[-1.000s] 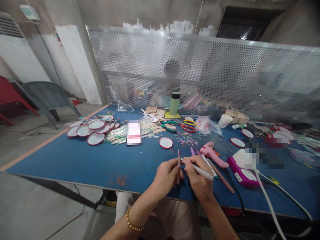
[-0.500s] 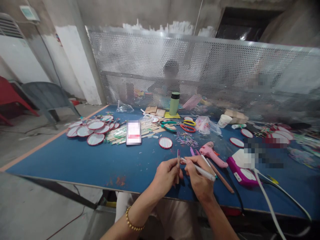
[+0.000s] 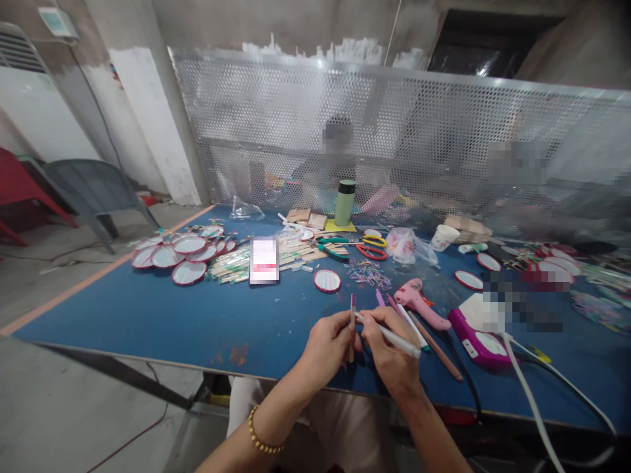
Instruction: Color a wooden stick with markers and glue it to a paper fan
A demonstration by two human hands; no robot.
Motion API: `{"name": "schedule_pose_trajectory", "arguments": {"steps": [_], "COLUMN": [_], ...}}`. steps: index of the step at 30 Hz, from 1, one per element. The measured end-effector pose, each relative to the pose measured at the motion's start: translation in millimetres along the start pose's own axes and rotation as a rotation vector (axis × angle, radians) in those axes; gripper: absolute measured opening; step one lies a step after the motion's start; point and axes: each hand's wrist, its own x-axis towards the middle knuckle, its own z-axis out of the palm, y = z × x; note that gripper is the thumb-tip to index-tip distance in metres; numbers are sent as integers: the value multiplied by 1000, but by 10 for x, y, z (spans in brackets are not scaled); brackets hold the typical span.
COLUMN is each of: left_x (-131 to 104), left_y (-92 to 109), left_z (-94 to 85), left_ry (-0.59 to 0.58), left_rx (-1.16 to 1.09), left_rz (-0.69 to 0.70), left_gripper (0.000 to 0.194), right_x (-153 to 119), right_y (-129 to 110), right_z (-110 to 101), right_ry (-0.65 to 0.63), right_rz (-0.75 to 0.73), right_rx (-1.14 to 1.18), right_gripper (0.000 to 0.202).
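Note:
My left hand (image 3: pixel 326 348) is closed on a flat wooden stick (image 3: pixel 353 318) with a purple upper end, held upright over the front of the table. In my right hand (image 3: pixel 394 351) is a white marker pen (image 3: pixel 394 338), gripped as for writing. Its tip meets or nearly meets the stick; the exact contact is too small to tell. Just beyond my right hand lie a purple pen (image 3: pixel 380 297), a white pen with a green end (image 3: pixel 414 328) and a brown rod (image 3: pixel 436 348). A pink glue gun (image 3: pixel 421 305) rests beside them.
Red-rimmed round discs (image 3: pixel 190 272) pile up at the left, near bundled sticks (image 3: pixel 229 266) and a phone (image 3: pixel 264 260). Pliers (image 3: pixel 371 252), a green bottle (image 3: pixel 345 205) and a paper cup (image 3: pixel 444 238) stand or lie farther back. A purple device (image 3: pixel 478 338) with cables sits right.
Both hands stay in nearly the same place. The marker pen has shifted very slightly against the stick, and the view has moved a little.

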Motion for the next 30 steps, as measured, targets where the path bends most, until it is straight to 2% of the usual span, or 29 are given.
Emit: {"name": "schedule_pose_trajectory", "arguments": {"steps": [13, 30], "left_x": [-14, -6], "left_y": [29, 11], "left_z": [-2, -1], "left_ry": [12, 5], "left_rx": [78, 64], "left_rz": [3, 9], "left_gripper": [28, 27], "right_x": [7, 6], "right_y": [-4, 5], "right_z": [5, 0], "right_ry": [-17, -9], "right_rz": [29, 30], "right_rx": [5, -9], "right_gripper": [22, 24]}}
